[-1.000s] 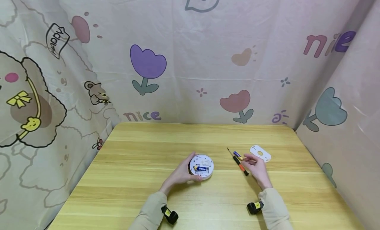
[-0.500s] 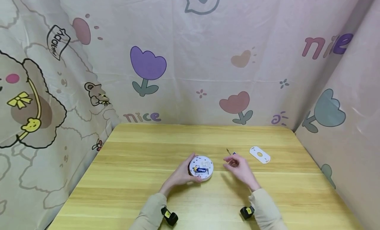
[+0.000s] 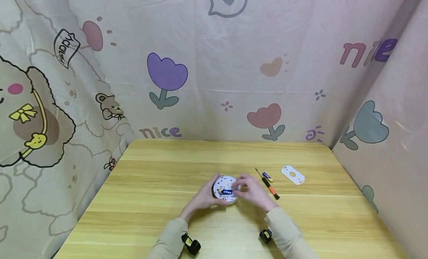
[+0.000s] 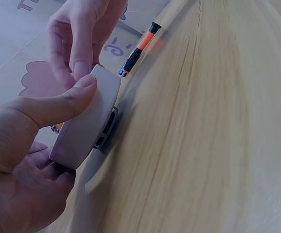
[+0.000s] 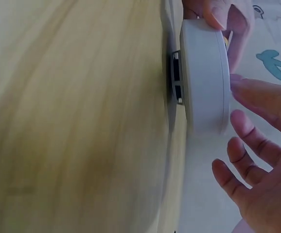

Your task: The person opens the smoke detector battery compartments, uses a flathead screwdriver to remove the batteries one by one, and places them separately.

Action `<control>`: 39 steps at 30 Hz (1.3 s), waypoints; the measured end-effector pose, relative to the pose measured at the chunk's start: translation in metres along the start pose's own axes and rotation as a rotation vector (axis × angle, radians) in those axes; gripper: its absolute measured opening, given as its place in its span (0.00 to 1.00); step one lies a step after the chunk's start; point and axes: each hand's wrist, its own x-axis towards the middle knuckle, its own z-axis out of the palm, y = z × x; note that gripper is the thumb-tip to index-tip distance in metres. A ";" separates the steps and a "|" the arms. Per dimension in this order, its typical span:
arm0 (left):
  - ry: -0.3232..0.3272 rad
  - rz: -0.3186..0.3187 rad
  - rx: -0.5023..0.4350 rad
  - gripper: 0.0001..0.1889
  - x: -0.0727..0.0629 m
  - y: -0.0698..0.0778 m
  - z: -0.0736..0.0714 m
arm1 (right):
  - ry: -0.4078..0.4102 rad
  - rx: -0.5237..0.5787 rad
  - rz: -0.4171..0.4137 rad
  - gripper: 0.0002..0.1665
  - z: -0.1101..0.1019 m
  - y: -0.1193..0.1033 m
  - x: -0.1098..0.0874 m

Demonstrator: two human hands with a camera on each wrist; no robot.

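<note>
My left hand (image 3: 204,195) grips a round white smoke detector (image 3: 222,181) by its side, thumb along the near rim. A blue-and-yellow battery (image 3: 226,191) lies in the slot on the detector's upturned face. In the left wrist view the left hand's thumb (image 4: 65,104) presses on the white casing (image 4: 96,109), and a dark-slotted part juts from its underside. My right hand (image 3: 251,192) is over the right side of the face, thumb and forefinger pinching the battery's right end. In the right wrist view the other fingers (image 5: 245,165) spread loosely.
On the wooden table (image 3: 160,166), right of my hands, lie an orange-and-black screwdriver (image 3: 270,187) and a second battery (image 3: 267,177). Farther right is a white oval-ended plate (image 3: 292,174) with a centre hole. A printed cloth (image 3: 207,73) hangs behind the table.
My right hand has moved left from beside the loose battery and screwdriver to the detector's face, uncovering both on the table. My left hand keeps its grip on the detector.
</note>
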 end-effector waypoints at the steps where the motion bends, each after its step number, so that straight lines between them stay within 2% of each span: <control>1: 0.000 0.001 -0.004 0.62 0.000 0.000 0.000 | -0.008 -0.008 -0.002 0.10 0.001 0.000 0.002; 7: -0.007 -0.004 -0.026 0.62 0.000 -0.001 0.000 | -0.055 -0.014 0.003 0.08 0.007 -0.004 0.009; 14: -0.007 0.011 -0.025 0.62 0.000 -0.002 0.000 | -0.064 -0.121 -0.027 0.11 0.010 -0.009 0.015; 19: -0.012 0.010 -0.017 0.62 0.000 -0.001 0.000 | -0.088 -0.161 -0.007 0.12 0.011 -0.011 0.019; 30: -0.024 0.010 -0.014 0.63 0.000 -0.001 0.000 | -0.130 -0.181 -0.001 0.12 0.012 -0.012 0.022; 39: -0.025 0.009 -0.018 0.62 0.000 0.000 0.000 | -0.141 -0.206 -0.038 0.11 0.011 -0.014 0.021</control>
